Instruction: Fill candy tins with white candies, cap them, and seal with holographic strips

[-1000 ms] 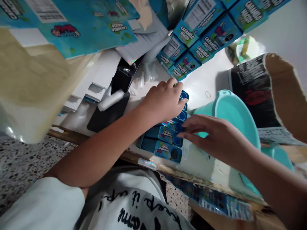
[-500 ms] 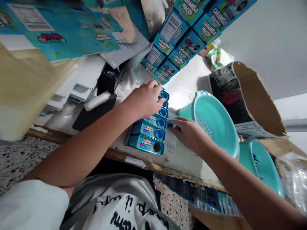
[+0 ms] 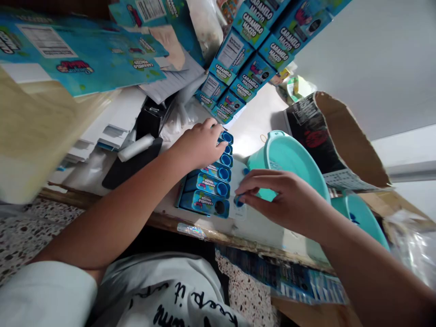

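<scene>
Several slim blue candy boxes (image 3: 211, 185) stand side by side in a row, printed with "Caramelo Macizo". Blue round inserts show in most of their end holes, while the nearest box (image 3: 208, 203) has a dark hole. My left hand (image 3: 204, 143) is closed over the far end of the row, its fingertips partly hidden behind the boxes. To the right of the row, my right hand (image 3: 277, 193) pinches a small round blue piece (image 3: 239, 200) between thumb and forefinger. Another small blue piece (image 3: 245, 171) lies on the table just beyond these fingers.
A turquoise tub (image 3: 293, 156) stands right of the boxes, with a second tub (image 3: 361, 218) behind my right forearm. An open carton (image 3: 344, 141) is at the back right. Stacked display boxes (image 3: 238, 68) rise at the back; flattened blue cardboard (image 3: 102, 59) lies at left.
My right hand has drawn away from the box row, towards me, and now shows a small blue piece in its pinch. My left hand stays on the boxes.
</scene>
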Demonstrator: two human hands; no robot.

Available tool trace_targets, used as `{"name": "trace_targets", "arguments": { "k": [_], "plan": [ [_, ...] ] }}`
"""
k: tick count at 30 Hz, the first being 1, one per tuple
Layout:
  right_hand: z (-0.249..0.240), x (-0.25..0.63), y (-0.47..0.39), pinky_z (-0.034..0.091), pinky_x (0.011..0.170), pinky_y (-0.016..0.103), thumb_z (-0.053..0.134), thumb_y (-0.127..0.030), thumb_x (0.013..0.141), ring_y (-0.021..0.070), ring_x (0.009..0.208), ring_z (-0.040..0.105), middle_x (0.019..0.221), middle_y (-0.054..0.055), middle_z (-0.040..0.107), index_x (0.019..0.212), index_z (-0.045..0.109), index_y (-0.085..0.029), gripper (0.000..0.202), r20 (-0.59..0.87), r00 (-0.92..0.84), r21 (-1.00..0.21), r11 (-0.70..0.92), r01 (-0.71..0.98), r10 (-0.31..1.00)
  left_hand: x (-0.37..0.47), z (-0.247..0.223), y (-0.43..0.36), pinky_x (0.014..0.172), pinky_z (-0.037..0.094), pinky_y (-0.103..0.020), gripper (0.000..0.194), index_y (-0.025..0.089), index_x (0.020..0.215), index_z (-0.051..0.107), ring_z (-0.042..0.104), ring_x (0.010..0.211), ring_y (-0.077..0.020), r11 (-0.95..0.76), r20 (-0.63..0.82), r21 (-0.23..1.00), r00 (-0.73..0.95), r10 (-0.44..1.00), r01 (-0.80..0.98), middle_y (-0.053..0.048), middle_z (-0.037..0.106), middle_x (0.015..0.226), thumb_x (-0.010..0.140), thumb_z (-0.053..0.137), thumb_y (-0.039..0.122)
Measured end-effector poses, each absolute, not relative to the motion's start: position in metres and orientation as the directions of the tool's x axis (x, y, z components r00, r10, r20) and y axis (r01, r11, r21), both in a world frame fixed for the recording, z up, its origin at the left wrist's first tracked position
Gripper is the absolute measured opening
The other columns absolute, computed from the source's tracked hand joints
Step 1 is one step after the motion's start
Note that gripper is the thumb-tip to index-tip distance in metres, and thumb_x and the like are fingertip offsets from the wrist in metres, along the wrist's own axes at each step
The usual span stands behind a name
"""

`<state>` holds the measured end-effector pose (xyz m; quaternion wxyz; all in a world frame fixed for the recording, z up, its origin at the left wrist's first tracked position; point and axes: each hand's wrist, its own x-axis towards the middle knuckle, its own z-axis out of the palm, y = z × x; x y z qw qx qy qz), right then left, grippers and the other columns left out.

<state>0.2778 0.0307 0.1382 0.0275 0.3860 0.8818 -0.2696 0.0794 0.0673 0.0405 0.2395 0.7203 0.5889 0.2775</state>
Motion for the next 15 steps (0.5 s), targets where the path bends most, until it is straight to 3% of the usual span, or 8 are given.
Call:
{"name": "trace_targets", "arguments": {
  "k": [7, 15],
  "plan": [
    [0.135, 0.250, 0.023, 0.049, 0.069, 0.028, 0.063, -0.019, 0.087, 0.0145, 0.072, 0.065, 0.081, 0.003, 0.074, 0.079, 0.075, -0.021, 0.015, -0.443, -0.688, -0.429, 0.537, 0.726, 0.575, 0.078, 0.039, 0.068, 0.111, 0.047, -0.046, 0.040, 0.017, 0.134, 0.057, 0.058, 0.128, -0.0308, -0.212, 0.144, 0.677, 0.156, 0.977, 0.704, -0.016, 0.053, 0.148, 0.098, 0.049, 0.033],
    [0.126, 0.242, 0.036, 0.041, 0.057, 0.025, 0.069, -0.019, 0.078, 0.0121, 0.061, 0.058, 0.067, 0.000, 0.065, 0.067, 0.066, -0.020, 0.011, -0.508, -0.638, -0.367, 0.525, 0.768, 0.579, 0.080, 0.041, 0.067, 0.110, 0.047, -0.048, 0.040, 0.016, 0.136, 0.057, 0.058, 0.128, -0.0326, -0.189, 0.123, 0.670, 0.144, 0.982, 0.718, -0.017, 0.053, 0.148, 0.099, 0.048, 0.031]
  ]
}}
